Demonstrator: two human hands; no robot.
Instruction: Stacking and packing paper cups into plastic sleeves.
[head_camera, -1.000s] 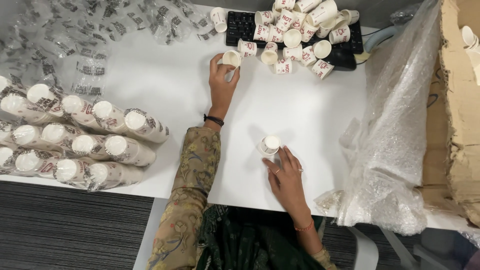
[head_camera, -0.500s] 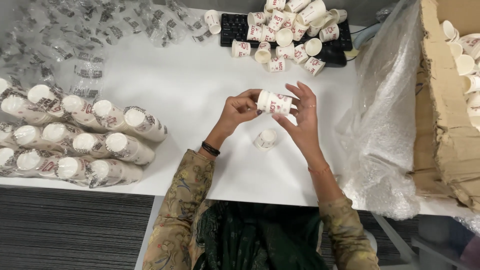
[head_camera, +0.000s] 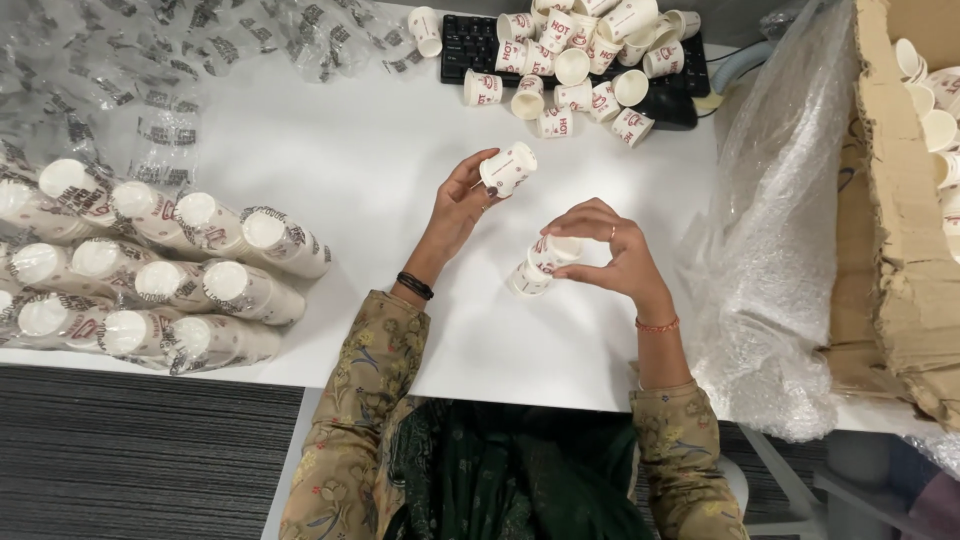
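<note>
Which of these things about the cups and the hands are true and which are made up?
1. The left hand holds one paper cup. True.
2. The right hand holds nothing. False: its fingers grip a short nested stack of cups.
3. The loose cups are heaped on a black keyboard. True.
4. The wrapped cup sleeves lie beside the right hand. False: they lie at the table's left edge, beyond the left arm.
5. The cardboard box at the right is empty. False: white cups show inside it.
</note>
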